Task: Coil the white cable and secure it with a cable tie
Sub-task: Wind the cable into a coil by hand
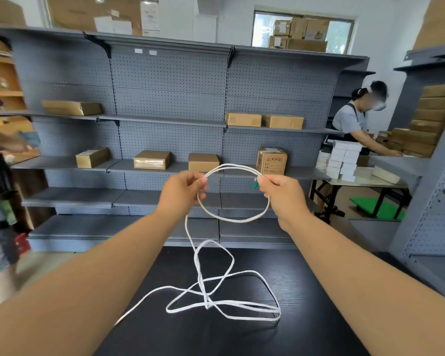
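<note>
One white cable (235, 220). A single loop of it is raised in the air between both hands. The remainder drops from the loop's left side to the black table (306, 335) and lies there in loose, crossing loops.
One green plug (255, 184), on the cable just beside the fingers of the right hand.
The left hand (183, 189): fingers curled, thumb and fingertips pinching the loop at its left side.
The right hand (284, 197): fingers curled, pinching the loop at its right side, next to the plug.
One run of grey shelving (170, 98) with a pegboard back.
Seven cardboard boxes (152, 160) on it: three on the upper shelf, four on the shelf below.
Among the four, furthest right, one printed box (271, 161): black handling symbols and lines of writing, too small to read.
Two white labels (138, 50) on the top shelf edge, unreadable.
One person (355, 122) at the right, bent over a side table.
Stacked white boxes (343, 160) beside that person, count unclear.
</note>
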Action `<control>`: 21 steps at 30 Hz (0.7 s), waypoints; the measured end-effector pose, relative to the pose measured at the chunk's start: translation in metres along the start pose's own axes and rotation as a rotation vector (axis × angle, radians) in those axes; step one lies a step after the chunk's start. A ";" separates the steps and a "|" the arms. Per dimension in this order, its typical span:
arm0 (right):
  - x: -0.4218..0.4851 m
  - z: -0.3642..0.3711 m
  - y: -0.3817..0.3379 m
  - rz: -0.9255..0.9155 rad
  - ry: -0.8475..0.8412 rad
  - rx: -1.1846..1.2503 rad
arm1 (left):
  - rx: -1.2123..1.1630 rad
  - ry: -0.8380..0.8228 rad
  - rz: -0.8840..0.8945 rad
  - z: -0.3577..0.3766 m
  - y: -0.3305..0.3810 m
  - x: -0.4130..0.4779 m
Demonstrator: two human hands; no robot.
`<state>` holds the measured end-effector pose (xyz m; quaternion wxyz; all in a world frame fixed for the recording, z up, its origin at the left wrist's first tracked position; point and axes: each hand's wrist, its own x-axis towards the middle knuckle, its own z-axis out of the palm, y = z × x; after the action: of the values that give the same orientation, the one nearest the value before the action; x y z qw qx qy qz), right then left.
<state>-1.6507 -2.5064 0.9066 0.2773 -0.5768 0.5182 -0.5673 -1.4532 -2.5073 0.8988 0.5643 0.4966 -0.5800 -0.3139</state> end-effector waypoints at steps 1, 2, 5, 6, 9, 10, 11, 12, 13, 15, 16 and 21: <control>0.000 0.003 0.003 0.039 -0.015 0.042 | 0.058 -0.009 0.028 -0.004 0.005 0.004; -0.001 0.005 0.006 0.073 -0.032 0.079 | 0.100 -0.019 0.053 -0.007 0.011 0.006; -0.003 0.011 0.015 0.147 -0.103 0.140 | 0.210 -0.048 0.133 -0.016 0.025 0.012; -0.005 0.012 0.016 0.166 -0.139 0.164 | 0.262 -0.059 0.160 -0.019 0.029 0.014; -0.008 0.015 0.019 0.241 -0.263 0.218 | 0.420 -0.101 0.226 -0.028 0.033 0.021; -0.009 0.015 0.020 0.264 -0.307 0.224 | 0.451 -0.121 0.234 -0.031 0.035 0.023; -0.008 0.016 0.020 0.279 -0.341 0.215 | 0.477 -0.144 0.235 -0.033 0.037 0.025; -0.008 0.017 0.018 0.279 -0.361 0.193 | 0.501 -0.165 0.232 -0.034 0.039 0.026; -0.008 0.019 0.016 0.252 -0.364 0.134 | 0.530 -0.186 0.229 -0.034 0.041 0.027; -0.007 0.024 0.007 0.138 -0.342 -0.019 | 0.611 -0.223 0.234 -0.034 0.044 0.028; -0.008 0.027 0.000 0.069 -0.321 -0.091 | 0.645 -0.244 0.241 -0.033 0.045 0.028; -0.005 0.042 -0.028 -0.148 -0.374 -0.410 | 0.754 -0.330 0.297 -0.029 0.042 0.028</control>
<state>-1.6019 -2.5046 0.9218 0.2036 -0.7518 0.5183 -0.3531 -1.4304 -2.5151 0.9518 0.2821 0.5223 -0.8016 -0.0709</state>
